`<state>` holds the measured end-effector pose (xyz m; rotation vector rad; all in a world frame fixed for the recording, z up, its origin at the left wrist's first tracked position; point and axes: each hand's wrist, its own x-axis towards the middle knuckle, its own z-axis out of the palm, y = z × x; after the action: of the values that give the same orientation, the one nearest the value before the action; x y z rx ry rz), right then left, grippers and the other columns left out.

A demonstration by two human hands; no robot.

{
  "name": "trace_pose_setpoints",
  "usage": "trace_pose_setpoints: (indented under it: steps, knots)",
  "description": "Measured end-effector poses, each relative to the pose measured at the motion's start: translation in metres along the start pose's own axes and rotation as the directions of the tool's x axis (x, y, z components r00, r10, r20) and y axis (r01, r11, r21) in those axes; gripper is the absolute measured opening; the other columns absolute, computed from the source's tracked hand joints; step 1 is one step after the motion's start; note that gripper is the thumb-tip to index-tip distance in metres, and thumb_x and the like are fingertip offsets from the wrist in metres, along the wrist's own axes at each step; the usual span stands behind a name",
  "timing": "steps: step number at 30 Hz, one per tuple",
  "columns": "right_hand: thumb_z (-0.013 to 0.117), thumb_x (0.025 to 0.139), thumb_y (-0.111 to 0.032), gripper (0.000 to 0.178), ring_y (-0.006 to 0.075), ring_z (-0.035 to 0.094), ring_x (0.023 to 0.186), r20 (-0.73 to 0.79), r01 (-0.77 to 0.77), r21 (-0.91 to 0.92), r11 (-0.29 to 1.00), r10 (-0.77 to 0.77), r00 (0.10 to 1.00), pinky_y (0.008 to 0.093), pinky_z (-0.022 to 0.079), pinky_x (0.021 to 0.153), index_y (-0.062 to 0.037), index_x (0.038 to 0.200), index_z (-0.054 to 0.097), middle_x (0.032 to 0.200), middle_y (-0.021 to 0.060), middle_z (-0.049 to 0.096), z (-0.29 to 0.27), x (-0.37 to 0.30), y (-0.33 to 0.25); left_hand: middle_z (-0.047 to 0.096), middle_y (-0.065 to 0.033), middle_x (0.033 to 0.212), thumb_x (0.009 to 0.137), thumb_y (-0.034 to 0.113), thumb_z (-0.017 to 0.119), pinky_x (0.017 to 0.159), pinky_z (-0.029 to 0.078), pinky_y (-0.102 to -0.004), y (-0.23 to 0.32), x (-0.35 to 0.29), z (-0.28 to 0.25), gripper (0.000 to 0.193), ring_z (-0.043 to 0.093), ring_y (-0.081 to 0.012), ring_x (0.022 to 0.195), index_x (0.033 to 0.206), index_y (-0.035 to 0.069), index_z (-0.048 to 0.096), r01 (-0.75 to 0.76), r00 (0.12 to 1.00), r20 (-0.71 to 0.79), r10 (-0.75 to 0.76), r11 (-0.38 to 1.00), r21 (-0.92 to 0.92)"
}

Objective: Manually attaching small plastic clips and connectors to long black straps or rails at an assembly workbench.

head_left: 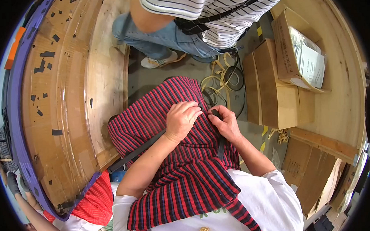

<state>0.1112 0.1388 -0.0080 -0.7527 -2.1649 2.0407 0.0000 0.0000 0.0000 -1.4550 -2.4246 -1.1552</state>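
Both my hands are over my lap, in front of a red, black and blue striped apron (pixel 191 184). My left hand (pixel 179 120) is closed, its fingertips pinched at a bit of black material near the knee. Just to its right, my right hand (pixel 226 124) pinches a black flat strip (pixel 221 149) between thumb and fingers, and the strip hangs down across the apron. A length of black band (pixel 139 150) passes under my left wrist toward the lower left. Whether these black pieces join is hidden by my hands.
A cardboard-covered bench (pixel 66 95) with a purple edge and scraps of black tape stands left. Ahead is a person in a striped shirt (pixel 214 12). Yellow strapping and black cable (pixel 228 79) lie on the floor. Cardboard boxes (pixel 269 84) stand right; another person's red clothing (pixel 94 200) shows lower left.
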Motion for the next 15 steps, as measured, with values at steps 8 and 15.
trace_pose_setpoints:
  steps: [8,15]
  knots:
    - [0.059,0.078,-0.006,0.012,0.0076,0.052,0.068,-0.061,0.09,0.024,0.996,-0.088,0.994,0.023,0.043,0.063,0.0006,0.088,0.057,0.073,0.0036,0.058,0.0048,0.0008,-0.0068,0.061,-0.0053,0.088,0.065,0.016,0.071,0.069,0.045,-0.0313,0.0052,0.0003,-0.0011,0.028,0.058,-0.0215,0.079,0.089,0.006,0.06,0.11,0.994,-0.006,-0.11,0.993,-0.045]
    - [0.058,0.077,-0.003,0.012,0.0142,0.055,0.069,-0.097,0.252,-0.149,0.956,-0.268,0.959,0.0251,0.044,0.063,-0.0006,0.089,0.058,0.077,0.0086,0.058,0.0098,0.0012,-0.01,0.061,-0.0053,0.089,0.066,0.016,0.07,0.071,0.045,-0.0316,0.0021,0.0002,0.0012,0.026,0.057,-0.0212,0.08,0.088,0.005,0.062,0.114,0.993,-0.002,-0.115,0.992,-0.056]
